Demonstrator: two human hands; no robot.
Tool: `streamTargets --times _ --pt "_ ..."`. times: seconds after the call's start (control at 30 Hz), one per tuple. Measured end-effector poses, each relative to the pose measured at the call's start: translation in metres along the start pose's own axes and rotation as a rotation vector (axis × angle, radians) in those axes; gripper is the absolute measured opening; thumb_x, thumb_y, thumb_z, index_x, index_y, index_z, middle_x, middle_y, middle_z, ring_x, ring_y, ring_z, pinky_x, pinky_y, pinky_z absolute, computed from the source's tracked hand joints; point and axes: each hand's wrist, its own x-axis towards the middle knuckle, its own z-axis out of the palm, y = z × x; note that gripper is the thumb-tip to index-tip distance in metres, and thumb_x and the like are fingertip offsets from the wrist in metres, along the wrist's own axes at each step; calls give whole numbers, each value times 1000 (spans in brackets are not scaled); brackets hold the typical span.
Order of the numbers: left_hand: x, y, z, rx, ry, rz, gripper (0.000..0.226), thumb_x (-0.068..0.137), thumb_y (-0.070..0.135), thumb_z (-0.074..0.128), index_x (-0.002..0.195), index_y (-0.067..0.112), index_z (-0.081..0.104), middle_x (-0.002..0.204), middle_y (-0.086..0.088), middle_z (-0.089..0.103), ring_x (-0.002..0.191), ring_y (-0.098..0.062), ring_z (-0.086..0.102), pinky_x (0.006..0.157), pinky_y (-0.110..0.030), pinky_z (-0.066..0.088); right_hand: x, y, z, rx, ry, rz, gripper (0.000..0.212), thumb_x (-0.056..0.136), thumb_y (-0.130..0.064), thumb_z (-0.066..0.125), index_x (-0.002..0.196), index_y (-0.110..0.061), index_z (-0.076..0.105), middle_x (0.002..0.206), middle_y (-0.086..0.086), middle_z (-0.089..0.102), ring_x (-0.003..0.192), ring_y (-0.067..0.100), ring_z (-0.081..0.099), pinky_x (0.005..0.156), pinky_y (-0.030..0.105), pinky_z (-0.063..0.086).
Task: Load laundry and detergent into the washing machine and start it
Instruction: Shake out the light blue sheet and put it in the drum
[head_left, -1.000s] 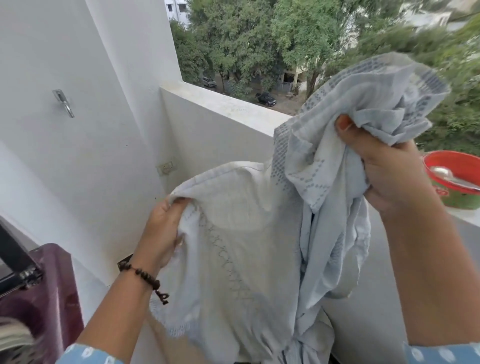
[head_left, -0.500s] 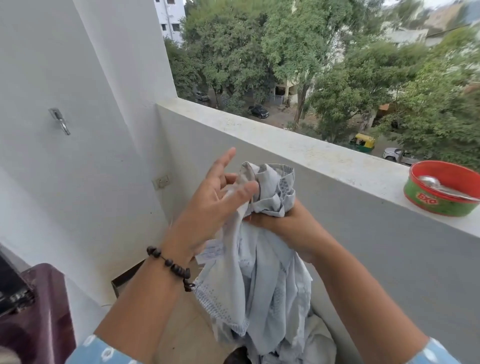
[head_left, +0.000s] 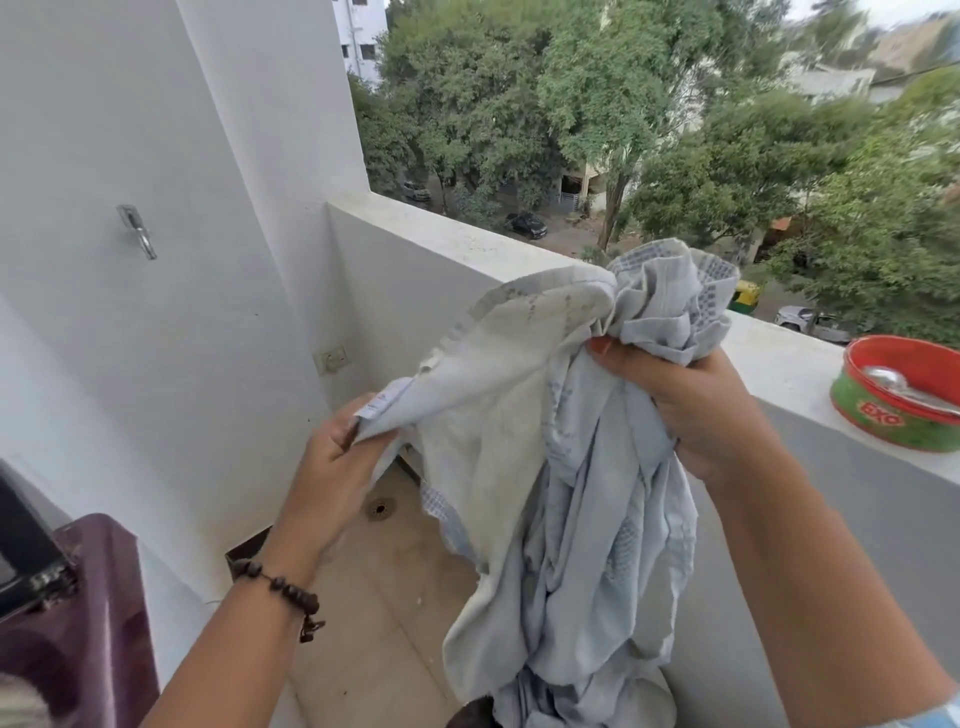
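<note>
A pale grey-blue patterned garment (head_left: 561, 493) hangs in front of me over the balcony floor. My right hand (head_left: 691, 405) grips a bunched wad of it near the top. My left hand (head_left: 337, 457), with a bead bracelet on the wrist, pinches an edge of the cloth by its white label and holds it out to the left. The corner of the maroon washing machine (head_left: 88, 618) shows at the lower left, with its dark raised lid at the frame edge. The garment's lower end trails down out of view.
A red and green tub (head_left: 904, 400) with a spoon in it sits on the white parapet ledge (head_left: 467, 239) at the right. A tap (head_left: 136, 231) and a wall socket (head_left: 332, 358) are on the white wall. A floor drain (head_left: 381, 508) lies below.
My hands were close together at the bunched cloth half a second ago. Now the left hand has pulled an edge out to the left, spreading the garment, and the right hand has lifted slightly.
</note>
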Motion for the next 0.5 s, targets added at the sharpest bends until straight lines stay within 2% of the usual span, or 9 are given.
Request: streamTargets --times 0.07,0.1,0.17,0.23,0.3,0.33,0.4,0.43,0.5 --pt "7 11 6 -79 16 19 27 88 27 62 112 18 72 107 -3 71 106 -20 62 100 -48 46 -2 8 7 -14 -58 7 23 78 -7 71 97 -19 71 95 -4 77 95 14 72 81 30 58" --pt "8 16 13 -111 -24 13 32 86 34 67 113 16 69 106 -7 70 104 -23 62 98 -49 46 -4 12 12 -26 -105 16 21 80 -5 71 94 -20 72 93 -5 77 94 13 72 81 29 58" --pt "11 23 30 -160 -186 -4 56 79 42 78 125 15 59 115 -8 69 109 -23 64 94 -40 54 -7 20 24 -96 -214 28 19 83 -2 69 92 -18 72 88 -6 77 89 9 72 78 26 57" --pt "10 28 50 -111 -391 -21 71 70 39 80 131 17 51 122 1 69 119 -17 62 91 -28 53 -12 24 38 -173 -297 -1 13 85 -3 69 94 -12 71 87 -2 76 86 10 72 77 29 59" --pt "11 25 62 -55 -522 -76 77 65 29 88 131 17 50 125 0 68 122 -19 61 94 -30 52 -15 27 46 -244 -326 -77 17 88 -22 71 102 -13 70 101 7 73 98 19 69 88 43 57" --pt "11 22 64 -36 -538 -112 77 66 21 88 133 16 50 125 -3 68 121 -21 62 95 -33 53 -14 28 47 -322 -311 -131 25 87 -40 68 107 -25 69 113 1 69 109 22 64 96 48 52" --pt "11 19 68 45 -504 -135 70 71 7 83 133 13 51 122 -7 69 116 -21 65 96 -39 53 -9 31 45 -572 -273 -180 39 78 -74 53 114 -59 55 129 -29 46 136 17 40 114 50 31" --pt "9 18 70 76 -462 -129 64 74 1 81 131 13 54 119 -6 71 113 -21 66 95 -41 54 -7 32 43 -670 -265 -140 52 73 -84 44 121 -65 46 135 -33 36 144 14 25 118 50 22" --pt "7 16 76 51 -357 -118 52 76 -5 77 123 11 61 112 -8 73 107 -23 69 94 -43 55 -4 35 37 -626 -294 0 81 66 -93 38 137 -54 40 149 -24 29 148 10 17 120 49 19"
